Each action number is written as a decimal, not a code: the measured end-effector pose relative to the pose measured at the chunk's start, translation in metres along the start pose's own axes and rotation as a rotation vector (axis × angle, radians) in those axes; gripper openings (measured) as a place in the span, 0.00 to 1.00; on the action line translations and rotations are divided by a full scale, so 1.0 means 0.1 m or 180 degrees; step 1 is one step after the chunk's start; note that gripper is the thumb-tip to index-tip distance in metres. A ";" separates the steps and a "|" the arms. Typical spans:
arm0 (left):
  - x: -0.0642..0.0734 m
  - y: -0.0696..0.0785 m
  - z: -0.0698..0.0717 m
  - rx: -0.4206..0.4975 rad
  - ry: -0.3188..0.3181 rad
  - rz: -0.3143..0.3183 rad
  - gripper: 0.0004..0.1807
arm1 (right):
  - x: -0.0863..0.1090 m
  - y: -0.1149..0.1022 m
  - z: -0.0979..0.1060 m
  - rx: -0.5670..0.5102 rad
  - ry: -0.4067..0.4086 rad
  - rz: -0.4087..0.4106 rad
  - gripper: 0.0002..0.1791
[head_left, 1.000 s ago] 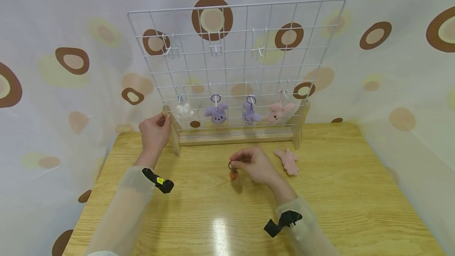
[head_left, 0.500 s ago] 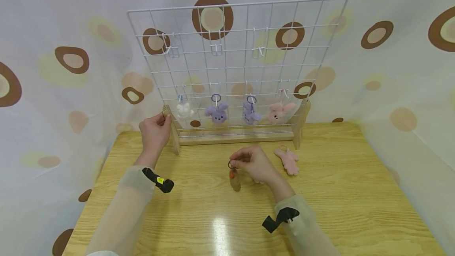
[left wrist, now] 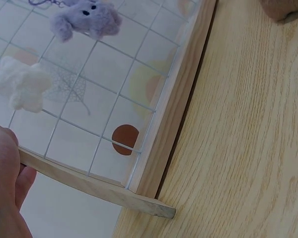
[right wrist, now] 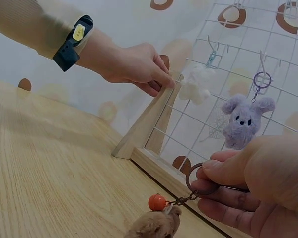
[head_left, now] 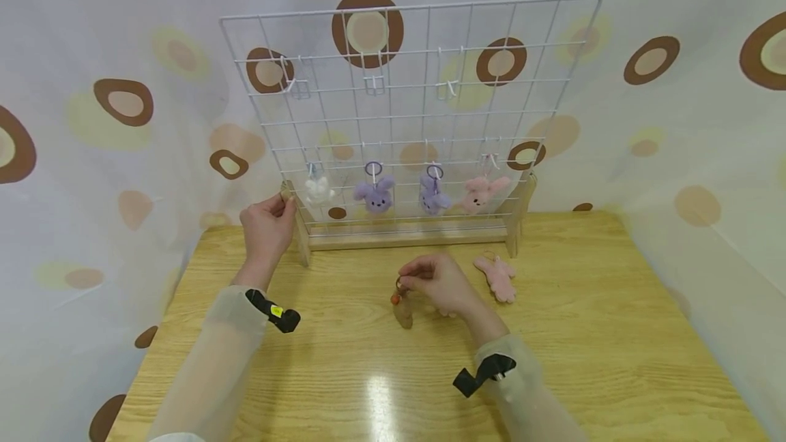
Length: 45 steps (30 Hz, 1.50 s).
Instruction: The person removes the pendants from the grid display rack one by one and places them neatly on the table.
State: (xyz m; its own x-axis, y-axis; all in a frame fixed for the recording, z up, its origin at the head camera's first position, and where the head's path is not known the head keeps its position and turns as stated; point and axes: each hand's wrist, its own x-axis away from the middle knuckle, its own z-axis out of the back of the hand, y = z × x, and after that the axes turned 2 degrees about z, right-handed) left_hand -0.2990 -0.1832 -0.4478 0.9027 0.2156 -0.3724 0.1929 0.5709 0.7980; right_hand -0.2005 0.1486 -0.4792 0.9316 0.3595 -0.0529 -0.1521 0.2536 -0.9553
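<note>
At the left end of a white wire grid rack [head_left: 410, 9], my left hand [head_left: 268, 227] grips the upper part of the wooden side stand [left wrist: 94, 181]. Over the table in front of the rack, my right hand [head_left: 441, 286] pinches a dark key ring [right wrist: 188, 177] between thumb and fingers. From that ring, on a short chain, hangs a brown plush keychain [right wrist: 153, 225] with an orange ball [right wrist: 157, 202]. The lower edge of the plush is cut off in the right wrist view. A pink plush keychain [head_left: 500, 280] lies on the table right of this hand.
Along the rack's lower hooks hang a white plush [head_left: 318, 191], a purple bunny [head_left: 375, 198], a second purple plush [head_left: 432, 200] turned sideways and a pink bunny [head_left: 482, 194]. Three more hooks, one at right [head_left: 451, 90], sit higher. A small pale thing [head_left: 447, 314] shows partly beneath my right hand.
The brown plush and its orange ball have swung to the left below the ring. My right hand has barely shifted, and my left hand has stayed on the stand.
</note>
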 end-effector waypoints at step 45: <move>-0.01 0.01 0.00 -0.0021 0.0057 -0.0059 0.13 | -0.33 0.20 0.04 0.0092 0.0107 -0.0059 0.08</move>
State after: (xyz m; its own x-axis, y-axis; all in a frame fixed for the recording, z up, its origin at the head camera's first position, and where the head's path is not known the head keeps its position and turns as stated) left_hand -0.2995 -0.1829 -0.4469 0.8919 0.2191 -0.3956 0.2069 0.5801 0.7878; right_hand -0.2357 0.1450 -0.4950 0.9449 0.3243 -0.0454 -0.1436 0.2859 -0.9475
